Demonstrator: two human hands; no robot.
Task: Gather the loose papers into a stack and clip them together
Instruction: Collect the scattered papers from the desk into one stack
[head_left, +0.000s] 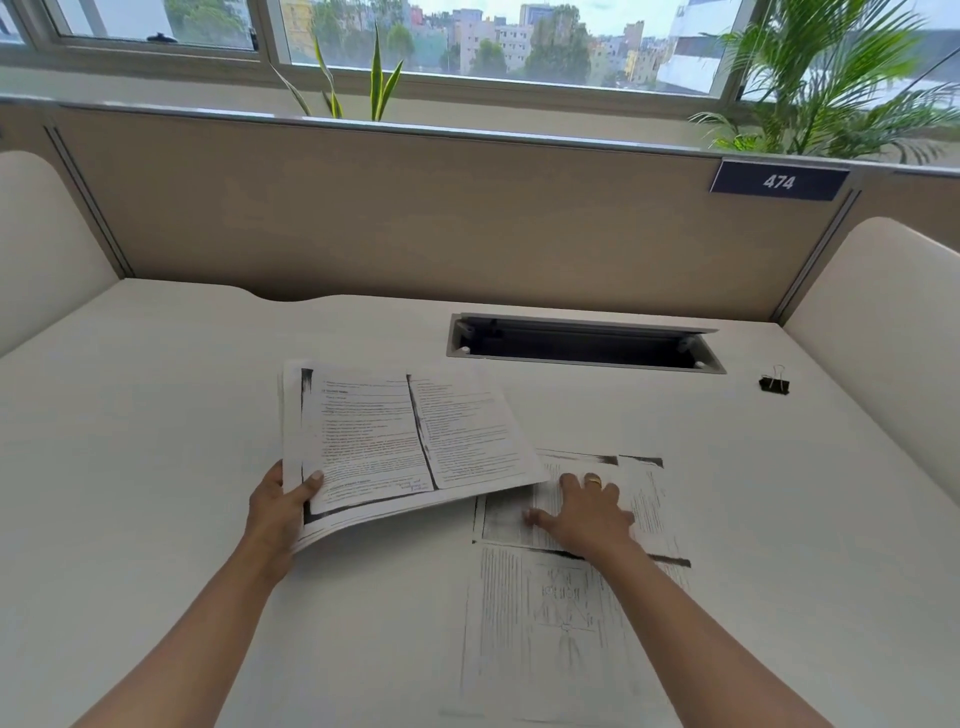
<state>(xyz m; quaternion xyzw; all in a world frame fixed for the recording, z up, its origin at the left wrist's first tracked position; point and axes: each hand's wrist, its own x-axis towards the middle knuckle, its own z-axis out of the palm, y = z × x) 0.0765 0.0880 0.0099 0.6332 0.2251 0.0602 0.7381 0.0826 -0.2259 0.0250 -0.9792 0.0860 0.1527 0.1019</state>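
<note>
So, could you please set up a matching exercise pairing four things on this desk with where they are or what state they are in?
Things:
1. binder clip
2. stack of papers
3. loose sheet
4. cable hatch

States:
A. lying flat under the right hand
B. open, at the back of the desk
C. alone at the far right
D. lifted in the left hand

Pairs: 1-C, 2-D, 3-A, 4-B

My arms enter from the bottom of the frame bare to the elbow, no sleeves or watch visible; my right hand (584, 512) wears one gold ring (593, 480), my left hand (278, 506) short nails.
</note>
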